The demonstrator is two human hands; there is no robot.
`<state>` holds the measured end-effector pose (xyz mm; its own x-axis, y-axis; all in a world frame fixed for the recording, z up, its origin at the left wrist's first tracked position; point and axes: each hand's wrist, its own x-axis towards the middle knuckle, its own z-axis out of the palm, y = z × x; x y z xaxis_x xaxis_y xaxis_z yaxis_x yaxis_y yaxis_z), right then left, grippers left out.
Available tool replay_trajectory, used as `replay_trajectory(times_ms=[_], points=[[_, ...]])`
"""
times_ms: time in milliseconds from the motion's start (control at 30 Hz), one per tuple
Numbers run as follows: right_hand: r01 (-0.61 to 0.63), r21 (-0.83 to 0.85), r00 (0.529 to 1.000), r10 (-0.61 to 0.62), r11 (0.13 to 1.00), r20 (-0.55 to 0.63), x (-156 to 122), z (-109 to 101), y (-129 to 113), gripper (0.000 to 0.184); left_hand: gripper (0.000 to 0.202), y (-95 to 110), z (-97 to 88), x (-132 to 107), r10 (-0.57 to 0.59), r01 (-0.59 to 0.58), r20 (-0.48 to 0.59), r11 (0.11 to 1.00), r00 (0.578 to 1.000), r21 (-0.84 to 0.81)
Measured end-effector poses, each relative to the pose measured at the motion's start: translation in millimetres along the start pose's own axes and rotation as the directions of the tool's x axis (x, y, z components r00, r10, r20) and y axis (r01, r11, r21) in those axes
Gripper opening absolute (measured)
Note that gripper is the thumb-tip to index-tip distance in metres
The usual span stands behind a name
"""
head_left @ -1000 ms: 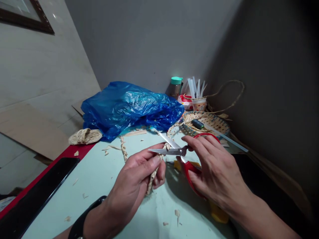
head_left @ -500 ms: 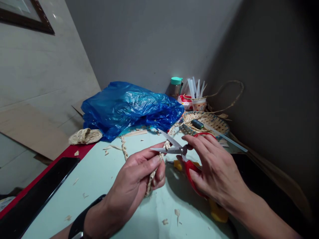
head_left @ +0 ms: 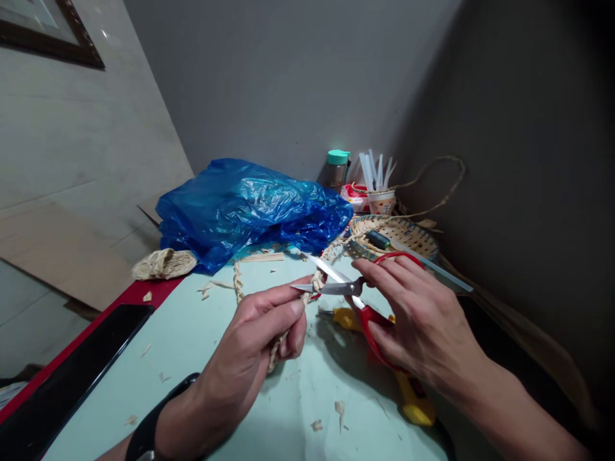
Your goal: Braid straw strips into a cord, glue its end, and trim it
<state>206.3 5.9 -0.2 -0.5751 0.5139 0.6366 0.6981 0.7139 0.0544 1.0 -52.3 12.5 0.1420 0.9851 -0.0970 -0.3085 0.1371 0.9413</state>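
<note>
Between the thumb and fingers of my left hand [head_left: 262,346] is a pale braided straw cord [head_left: 318,280]; its lower end hangs below the fingers. My right hand [head_left: 420,314] is closed round the red handles of a pair of scissors [head_left: 354,289]. The blades are parted and lie at the cord, just above my left thumb and fingertips. Behind and below the scissors, a yellow hot glue gun [head_left: 417,400] lies on the table, partly hidden by my right hand. The cord runs back toward the woven basket.
A blue plastic bag [head_left: 250,198] lies at the back, with a bundle of straw [head_left: 164,264] to its left. At the back right are a woven basket [head_left: 408,234], a spool of dark thread [head_left: 378,240], a paper cup [head_left: 382,202] of glue sticks and a bottle [head_left: 337,169]. Straw scraps dot the table.
My left hand has shifted slightly left and down along with the cord. The scissors stay at the cord, their blades a little closer together.
</note>
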Motion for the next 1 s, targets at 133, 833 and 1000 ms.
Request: replay_trajectory(times_ms=[133,833,1000], points=[[0.039,0.011,0.999,-0.039,0.999,0.008,-1,-1,-1,0.046,0.025,-2,-1.5,-2,-0.041,0.040,0.024,0.998,0.999,0.054],[0.189,-0.079,0.967,-0.199,0.979,-0.158,-7,2,4,0.030,0.034,6,-13.0,0,-0.037,0.023,0.067,0.978,0.997,0.209],[0.202,-0.070,0.964,-0.211,0.977,-0.160,-9,4,5,0.032,0.029,5,-12.8,-1,-0.024,0.016,0.047,0.987,0.999,0.157]])
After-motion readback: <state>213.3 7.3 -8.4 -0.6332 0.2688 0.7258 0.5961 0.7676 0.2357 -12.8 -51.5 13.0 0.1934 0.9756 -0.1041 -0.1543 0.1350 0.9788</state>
